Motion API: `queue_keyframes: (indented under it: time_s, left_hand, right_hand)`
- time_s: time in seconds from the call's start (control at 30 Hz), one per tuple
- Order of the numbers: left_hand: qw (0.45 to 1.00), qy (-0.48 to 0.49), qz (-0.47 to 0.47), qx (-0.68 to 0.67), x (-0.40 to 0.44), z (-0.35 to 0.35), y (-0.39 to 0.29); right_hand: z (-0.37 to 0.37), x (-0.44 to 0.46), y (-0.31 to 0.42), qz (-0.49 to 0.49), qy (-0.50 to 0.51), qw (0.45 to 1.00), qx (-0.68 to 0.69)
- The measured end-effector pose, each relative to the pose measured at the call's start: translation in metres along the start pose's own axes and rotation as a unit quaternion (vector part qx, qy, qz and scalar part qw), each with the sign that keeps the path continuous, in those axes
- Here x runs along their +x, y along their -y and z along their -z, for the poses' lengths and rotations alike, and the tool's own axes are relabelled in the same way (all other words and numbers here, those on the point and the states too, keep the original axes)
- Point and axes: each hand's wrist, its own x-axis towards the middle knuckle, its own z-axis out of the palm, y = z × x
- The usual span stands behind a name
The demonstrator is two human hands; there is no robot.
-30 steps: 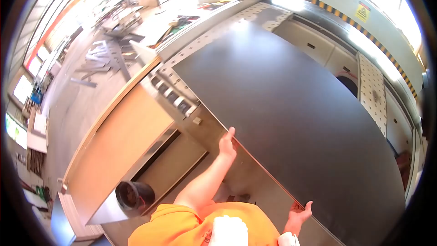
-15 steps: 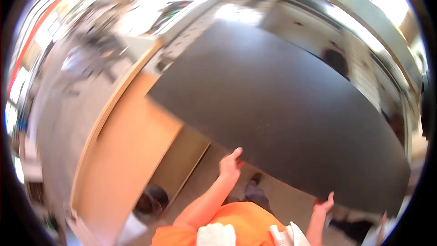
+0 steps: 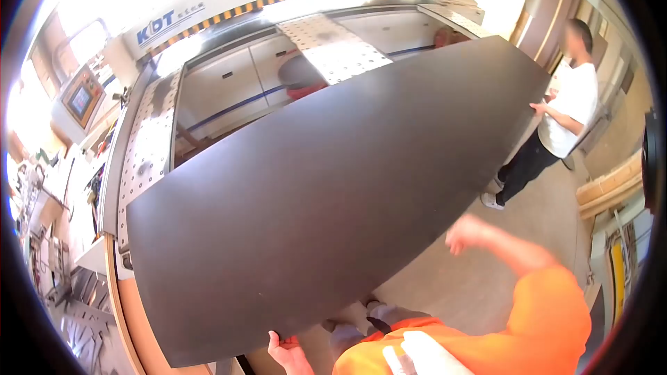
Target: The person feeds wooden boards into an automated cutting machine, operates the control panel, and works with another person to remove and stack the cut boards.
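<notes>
The left hand (image 3: 287,352) grips the dark board (image 3: 313,201), fingers partly hidden underneath; the right hand (image 3: 470,233), beside it, is too blurry to tell if closed.

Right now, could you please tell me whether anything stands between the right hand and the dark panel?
Nothing visible does: the right hand is close beside the near edge of the dark panel, though contact is unclear. The co-worker stands at the panel's right end, not between them.
</notes>
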Motion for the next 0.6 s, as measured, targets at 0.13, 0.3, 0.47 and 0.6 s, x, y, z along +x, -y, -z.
queue_keyframes:
  time_s: [0.13,0.3,0.47,0.6]
  left_hand:
    - [1.0,-0.016,-0.025,0.008,0.003,0.01,0.011]
    - [0.999,0.018,-0.027,-0.022,-0.007,-0.004,0.026]
    - [0.997,0.04,-0.056,-0.037,-0.014,0.003,0.032]
    - [0.996,-0.028,-0.055,-0.061,-0.029,-0.007,0.029]
  right_hand:
    - [0.134,0.026,0.188,0.249,-0.265,0.93,0.054]
    - [0.052,-0.007,0.388,0.409,-0.193,0.857,-0.249]
    - [-0.089,-0.026,0.223,0.554,-0.067,0.76,-0.333]
    - [-0.111,-0.001,0.016,0.185,0.012,0.968,-0.169]
